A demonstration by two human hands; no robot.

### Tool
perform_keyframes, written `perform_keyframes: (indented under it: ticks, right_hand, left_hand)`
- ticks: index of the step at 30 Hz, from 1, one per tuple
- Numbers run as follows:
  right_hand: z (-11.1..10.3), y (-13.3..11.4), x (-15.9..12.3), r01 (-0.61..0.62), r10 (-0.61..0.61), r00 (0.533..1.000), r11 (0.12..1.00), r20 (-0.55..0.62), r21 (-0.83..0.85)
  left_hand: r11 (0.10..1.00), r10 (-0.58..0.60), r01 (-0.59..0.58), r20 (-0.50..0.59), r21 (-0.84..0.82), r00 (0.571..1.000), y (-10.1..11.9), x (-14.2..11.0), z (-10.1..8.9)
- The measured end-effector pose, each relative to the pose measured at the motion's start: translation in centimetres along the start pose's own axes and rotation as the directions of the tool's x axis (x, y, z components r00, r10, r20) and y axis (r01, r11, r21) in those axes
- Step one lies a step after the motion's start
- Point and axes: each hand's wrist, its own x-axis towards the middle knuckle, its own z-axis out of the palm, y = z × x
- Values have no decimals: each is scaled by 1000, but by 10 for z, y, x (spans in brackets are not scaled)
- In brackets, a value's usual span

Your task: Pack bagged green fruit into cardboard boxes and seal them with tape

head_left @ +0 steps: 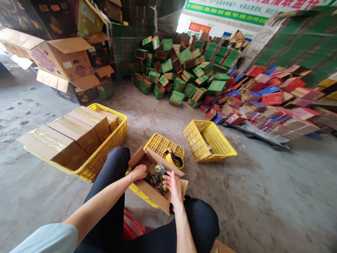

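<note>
Brown and open-flapped, the carton was supported on a yellow crate between the knees; dark and yellow-green items were contained inside. The left hand was positioned at the left end, fingers curled; whether anything was grasped could not be told. The right hand was held at the right end, fingers extended and released. A tape dispenser was located behind the carton.

Along the far edge of the floor we see heaped green boxes, red and blue boxes toward its right, stacked cartons toward its left, a banner behind.
</note>
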Motion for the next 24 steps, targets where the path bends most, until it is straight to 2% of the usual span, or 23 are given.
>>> perform_keyframes:
  ticks: [4,13,19,24]
  right_hand:
    - [1,-2,-5,42,-42,999,999,17,22]
    - [6,-4,-9,60,-58,996,997,68,-39]
    - [7,-4,-10,59,-52,995,994,79,-87]
    - [7,-3,-11,64,-54,994,991,90,-116]
  left_hand:
    - [998,0,-3,49,63,999,-4,-2,-1]
    - [997,71,-71,-45,-3,996,-3,-2,-6]
    - [982,147,-150,-38,-111,988,2,-4,-15]
    - [988,137,-140,-61,-62,989,-1,-6,-18]
